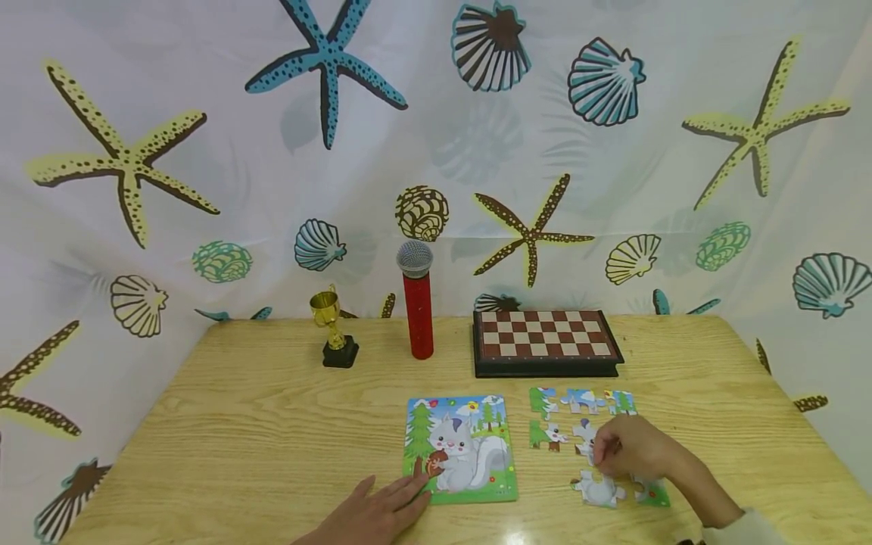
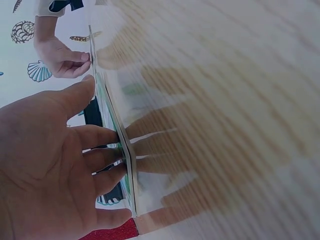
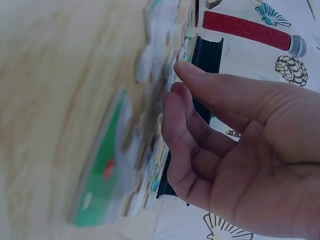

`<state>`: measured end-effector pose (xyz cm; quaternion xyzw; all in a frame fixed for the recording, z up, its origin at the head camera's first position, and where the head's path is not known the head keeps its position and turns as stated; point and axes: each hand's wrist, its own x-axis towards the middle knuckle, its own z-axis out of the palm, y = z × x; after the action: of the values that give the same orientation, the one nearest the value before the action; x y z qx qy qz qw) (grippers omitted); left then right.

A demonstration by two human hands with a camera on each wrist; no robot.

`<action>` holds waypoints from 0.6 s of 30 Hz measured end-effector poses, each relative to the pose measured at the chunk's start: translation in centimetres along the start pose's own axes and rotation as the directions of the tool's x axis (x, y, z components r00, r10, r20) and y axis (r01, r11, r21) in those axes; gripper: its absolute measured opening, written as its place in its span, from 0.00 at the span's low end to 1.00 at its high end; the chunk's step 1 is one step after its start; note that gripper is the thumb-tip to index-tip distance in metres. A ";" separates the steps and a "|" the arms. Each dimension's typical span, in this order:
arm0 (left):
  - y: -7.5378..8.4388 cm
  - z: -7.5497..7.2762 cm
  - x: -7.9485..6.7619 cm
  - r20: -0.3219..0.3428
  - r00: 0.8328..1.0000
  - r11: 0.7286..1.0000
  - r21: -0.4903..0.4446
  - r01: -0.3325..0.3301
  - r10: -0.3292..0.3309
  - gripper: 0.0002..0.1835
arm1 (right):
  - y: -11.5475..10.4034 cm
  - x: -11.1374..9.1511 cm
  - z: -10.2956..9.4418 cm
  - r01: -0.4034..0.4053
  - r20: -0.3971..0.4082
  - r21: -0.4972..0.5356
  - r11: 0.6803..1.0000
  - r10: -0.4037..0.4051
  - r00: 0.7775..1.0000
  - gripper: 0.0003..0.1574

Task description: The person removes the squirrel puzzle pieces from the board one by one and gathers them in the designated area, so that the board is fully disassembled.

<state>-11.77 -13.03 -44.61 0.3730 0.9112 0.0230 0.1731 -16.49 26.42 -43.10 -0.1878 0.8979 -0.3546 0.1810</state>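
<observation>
A square squirrel picture board (image 1: 477,484) lies on the table. My left hand (image 1: 377,512) reaches its lower left corner, fingers extended; the left wrist view shows the fingertips at the board's edge (image 2: 128,160). To the right lie several loose puzzle pieces (image 1: 599,492) of a matching squirrel picture, spaced apart in rough rows. Over them is my right hand (image 1: 636,448), fingers curled, thumb and index finger pinching at a grey-and-white puzzle piece (image 1: 583,435) in the middle row. The fingers partly cover that piece and hide the area right of it. A green corner piece (image 3: 102,185) lies close to this hand.
Behind the pieces stands a black-sided box with a checkered top (image 1: 545,341). A red microphone (image 1: 419,314) stands upright near the back edge, with a small gold trophy cup (image 1: 331,325) to its left. A patterned cloth (image 1: 436,136) hangs behind the wooden table (image 1: 272,424).
</observation>
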 end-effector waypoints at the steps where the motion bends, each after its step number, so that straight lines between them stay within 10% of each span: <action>1: 0.0 0.0 0.0 0.003 1.000 1.000 -0.005 0.003 -0.003 0.41 | -0.2 0.2 0.0 0.005 -0.003 -0.007 1.000 -0.005 1.000 0.06; 18: 0.0 -0.1 -0.3 0.007 1.000 0.998 -0.058 0.000 0.000 0.40 | -6.1 6.2 2.8 0.148 -0.006 -0.003 0.989 -0.148 0.989 0.02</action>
<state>-11.61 -13.25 -44.38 0.3678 0.9096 0.0482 0.1869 -19.30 17.81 -41.91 -0.2532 0.8824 -0.3665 0.1514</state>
